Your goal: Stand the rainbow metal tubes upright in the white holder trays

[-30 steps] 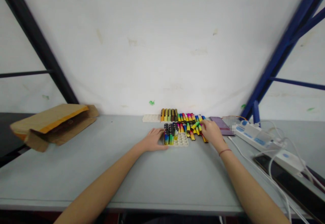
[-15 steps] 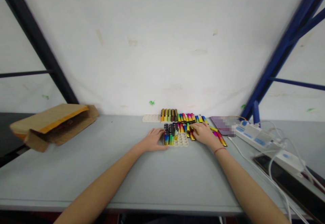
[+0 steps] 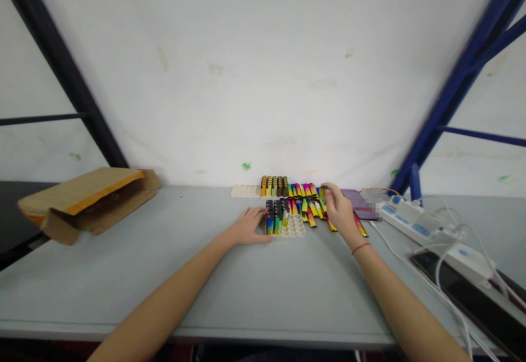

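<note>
Plainly, the fingertips point(image 3: 330, 193) of the right hand point(image 3: 342, 215) were pinched nearly closed on a single lighter point(image 3: 323, 189), its dark top just showing, held a little above the loose lighters point(image 3: 309, 209) heaped on the grey table point(image 3: 205, 274). The left hand point(image 3: 249, 225) lay flat and spread, gripping nothing, its fingers touching the left edge of the near tray point(image 3: 297, 227). That white tray had standing lighters point(image 3: 275, 217) only in its left rows, and the sockets to the right were bare. The far tray point(image 3: 243, 190) behind it was likewise part filled. By my reckoning, more lighters lay loose than stood in trays.
</note>
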{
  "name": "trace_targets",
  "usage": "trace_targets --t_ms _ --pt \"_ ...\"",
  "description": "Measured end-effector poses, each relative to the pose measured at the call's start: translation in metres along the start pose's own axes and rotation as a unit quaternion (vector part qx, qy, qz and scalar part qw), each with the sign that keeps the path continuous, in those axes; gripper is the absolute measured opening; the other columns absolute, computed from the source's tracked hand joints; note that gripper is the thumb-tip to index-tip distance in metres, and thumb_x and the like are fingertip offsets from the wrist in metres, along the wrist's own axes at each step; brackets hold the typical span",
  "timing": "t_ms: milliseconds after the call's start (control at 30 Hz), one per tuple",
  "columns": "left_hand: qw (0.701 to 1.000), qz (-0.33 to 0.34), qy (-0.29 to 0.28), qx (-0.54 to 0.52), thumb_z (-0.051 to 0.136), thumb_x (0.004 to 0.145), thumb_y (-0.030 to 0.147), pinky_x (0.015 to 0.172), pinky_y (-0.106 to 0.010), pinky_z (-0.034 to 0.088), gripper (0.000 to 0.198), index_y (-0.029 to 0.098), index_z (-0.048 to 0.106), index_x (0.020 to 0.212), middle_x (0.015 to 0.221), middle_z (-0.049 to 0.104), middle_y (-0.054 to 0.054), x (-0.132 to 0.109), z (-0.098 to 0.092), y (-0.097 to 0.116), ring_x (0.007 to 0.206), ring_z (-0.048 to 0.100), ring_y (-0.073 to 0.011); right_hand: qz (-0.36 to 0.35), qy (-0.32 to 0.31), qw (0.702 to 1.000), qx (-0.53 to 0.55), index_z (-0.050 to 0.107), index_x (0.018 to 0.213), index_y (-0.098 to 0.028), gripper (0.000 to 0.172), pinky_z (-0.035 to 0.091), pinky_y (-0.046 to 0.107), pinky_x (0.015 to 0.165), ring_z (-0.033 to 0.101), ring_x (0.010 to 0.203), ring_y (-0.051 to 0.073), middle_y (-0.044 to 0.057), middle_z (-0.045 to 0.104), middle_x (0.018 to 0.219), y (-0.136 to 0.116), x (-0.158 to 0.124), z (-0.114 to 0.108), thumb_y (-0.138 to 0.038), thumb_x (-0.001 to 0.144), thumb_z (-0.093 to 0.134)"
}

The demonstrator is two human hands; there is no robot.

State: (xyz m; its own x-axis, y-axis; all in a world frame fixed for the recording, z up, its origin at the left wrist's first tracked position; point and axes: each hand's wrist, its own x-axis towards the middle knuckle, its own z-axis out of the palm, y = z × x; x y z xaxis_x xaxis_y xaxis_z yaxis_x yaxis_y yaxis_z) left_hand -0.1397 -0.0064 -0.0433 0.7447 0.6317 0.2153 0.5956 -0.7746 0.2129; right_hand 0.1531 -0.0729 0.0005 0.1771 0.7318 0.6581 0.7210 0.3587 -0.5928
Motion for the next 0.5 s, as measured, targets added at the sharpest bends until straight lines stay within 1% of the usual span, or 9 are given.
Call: trace_targets --t_ms 67,100,200,267,300,367,433,500 --pt "1.0 -0.001 0.002 0.002 0.062 0.075 0.066 0.111 -0.052 0.026 0.078 0.012 0.049 0.13 0.136 0.049 -0.018 0.0 0.001 -0.001 0.126 0.045 -0.037 0.055 -0.008 0.992 0.112 0.058 0.112 -0.02 0.038 0.049 0.033 0.07 0.062 0.073 0.02 0.006 0.069 0.084 -0.008 -0.003 0.002 -0.046 0.094 0.039" --pt "1.0 -0.002 0.001 0.003 0.062 0.074 0.066 0.111 -0.051 0.026 0.079 0.012 0.049 0.13 0.137 0.049 -0.019 0.0 0.001 -0.001 0.125 0.045 -0.0371 0.085 -0.012 0.982 0.168 0.059 0.109 -0.02 0.039 0.05 0.032 0.067 0.063 0.072 0.02 0.006 0.069 0.084 -0.01 -0.005 0.005 -0.051 0.092 0.042" --pt "1.0 -0.001 -0.002 0.005 0.064 0.074 0.065 0.11 -0.051 0.028 0.079 0.013 0.048 0.131 0.137 0.048 -0.018 0.0 0.001 -0.001 0.125 0.046 -0.0367 0.196 0.01 0.934 0.297 0.058 0.091 -0.02 0.042 0.052 0.03 0.056 0.063 0.064 0.019 0.005 0.069 0.077 -0.012 -0.007 0.018 -0.06 0.079 0.058" --pt "1.0 0.002 0.0 0.004 0.064 0.074 0.065 0.109 -0.051 0.029 0.078 0.014 0.048 0.131 0.137 0.048 -0.018 0.0 0.0 -0.001 0.124 0.046 -0.0362 0.268 0.032 0.895 0.355 0.055 0.086 -0.021 0.042 0.051 0.029 0.052 0.062 0.057 0.017 0.003 0.067 0.069 -0.012 -0.008 0.025 -0.056 0.069 0.07" --pt "1.0 0.003 0.0 0.004 0.064 0.074 0.065 0.109 -0.05 0.029 0.077 0.014 0.048 0.131 0.137 0.049 -0.018 0.0 0.0 -0.001 0.125 0.046 -0.0362 0.294 0.035 0.874 0.385 0.053 0.086 -0.021 0.043 0.052 0.028 0.053 0.062 0.056 0.016 0.002 0.067 0.068 -0.012 -0.008 0.027 -0.05 0.064 0.075" --pt "1.0 0.003 -0.004 0.008 0.063 0.075 0.065 0.108 -0.05 0.03 0.078 0.013 0.049 0.13 0.137 0.049 -0.019 0.0 -0.001 -0.001 0.124 0.046 -0.0366 0.328 0.022 0.835 0.441 0.052 0.087 -0.021 0.043 0.053 0.027 0.057 0.063 0.059 0.015 0.002 0.069 0.073 -0.013 -0.01 0.029 -0.036 0.058 0.08" --pt "1.0 0.001 -0.008 0.014 0.063 0.075 0.066 0.108 -0.05 0.03 0.078 0.012 0.049 0.13 0.136 0.049 -0.019 0.001 -0.001 -0.001 0.124 0.046 -0.037 0.344 -0.006 0.81 0.476 0.052 0.083 -0.02 0.038 0.054 0.027 0.063 0.065 0.066 0.014 0.004 0.07 0.079 -0.014 -0.011 0.029 -0.027 0.057 0.078" --pt "1.0 0.001 -0.007 0.014 0.062 0.075 0.066 0.108 -0.05 0.031 0.079 0.012 0.049 0.131 0.136 0.049 -0.019 0.001 -0.001 0.0 0.124 0.046 -0.0368 0.352 -0.028 0.799 0.486 0.051 0.076 -0.02 0.028 0.054 0.027 0.066 0.065 0.07 0.014 0.004 0.07 0.081 -0.015 -0.011 0.028 -0.023 0.059 0.073"
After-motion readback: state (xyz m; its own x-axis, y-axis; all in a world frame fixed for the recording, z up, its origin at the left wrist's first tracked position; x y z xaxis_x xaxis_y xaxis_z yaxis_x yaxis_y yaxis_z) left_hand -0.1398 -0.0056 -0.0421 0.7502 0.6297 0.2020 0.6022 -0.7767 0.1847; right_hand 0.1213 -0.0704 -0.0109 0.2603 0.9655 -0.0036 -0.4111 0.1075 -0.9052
